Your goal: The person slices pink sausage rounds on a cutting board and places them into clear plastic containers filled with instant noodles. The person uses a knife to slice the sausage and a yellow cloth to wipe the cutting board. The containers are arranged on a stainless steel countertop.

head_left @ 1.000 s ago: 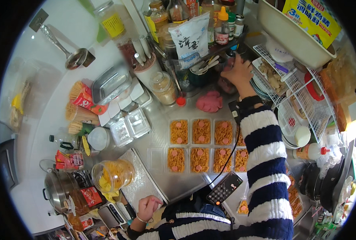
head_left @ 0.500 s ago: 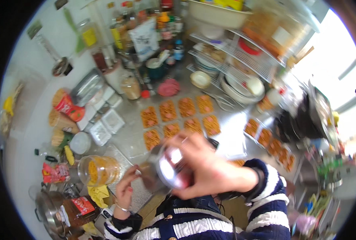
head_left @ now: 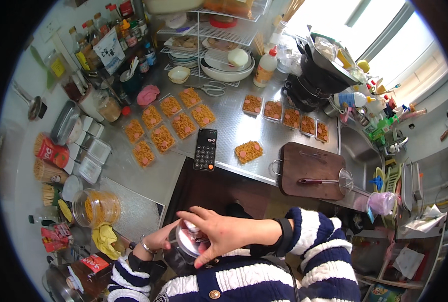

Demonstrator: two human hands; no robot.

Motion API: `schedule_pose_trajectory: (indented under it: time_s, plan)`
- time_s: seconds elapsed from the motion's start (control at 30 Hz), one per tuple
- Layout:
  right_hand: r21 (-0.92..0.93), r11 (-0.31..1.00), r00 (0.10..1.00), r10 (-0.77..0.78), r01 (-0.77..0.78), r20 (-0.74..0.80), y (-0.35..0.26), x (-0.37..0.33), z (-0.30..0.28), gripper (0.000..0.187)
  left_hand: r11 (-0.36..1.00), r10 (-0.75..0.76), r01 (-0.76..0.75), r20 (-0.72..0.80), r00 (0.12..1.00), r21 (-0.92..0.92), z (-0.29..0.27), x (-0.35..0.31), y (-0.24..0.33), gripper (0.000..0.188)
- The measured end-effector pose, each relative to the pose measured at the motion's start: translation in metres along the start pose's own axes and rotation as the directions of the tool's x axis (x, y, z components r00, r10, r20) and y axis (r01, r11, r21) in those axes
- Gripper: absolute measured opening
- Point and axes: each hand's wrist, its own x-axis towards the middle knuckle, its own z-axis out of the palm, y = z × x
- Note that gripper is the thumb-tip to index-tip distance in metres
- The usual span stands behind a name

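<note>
Close to my body I hold a round container [head_left: 173, 260] with a see-through top; something reddish shows inside, but I cannot make out what. My right hand [head_left: 221, 232] is clamped over its top, thumb on the near side and fingers across the far side. My left hand [head_left: 159, 239] grips its left side, fingers partly hidden. Beyond my hands, a phone [head_left: 205, 149] with a calculator on its screen lies at the counter's edge. A single tray of noodles [head_left: 248, 151] topped with pink slices sits to its right.
Several noodle trays [head_left: 162, 138] stand in rows at left, others [head_left: 291, 118] in a line at right. A cutting board [head_left: 312, 171] carries a wire strainer [head_left: 346, 178] beside the sink [head_left: 357, 146]. A noodle jar [head_left: 97, 208] stands left; scissors [head_left: 211, 89] lie behind.
The view has swung right, so the counter appears shifted left. Both hands have brought the container lower and nearer my body. The phone, mostly hidden before, now shows fully.
</note>
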Motion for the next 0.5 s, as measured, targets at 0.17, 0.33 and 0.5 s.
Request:
schedule_pose_trajectory:
  time_s: [0.17,0.33,0.5]
  plan:
    - [-0.137,0.980,0.990,-0.144,0.143,0.001,0.009,-0.036,-0.012,0.093,0.996,-0.078,0.076,0.049,0.996,0.044,0.019,0.036,0.001,0.121]
    - [-0.202,0.827,0.852,-0.509,0.524,0.122,0.030,-0.065,-0.053,0.091,0.990,-0.137,0.136,0.067,0.988,0.021,0.038,0.077,0.023,0.122]
    - [-0.097,0.995,1.000,0.028,-0.029,-0.013,0.034,-0.084,-0.071,0.101,0.962,-0.198,0.200,0.030,0.980,-0.188,0.045,0.108,0.033,0.123]
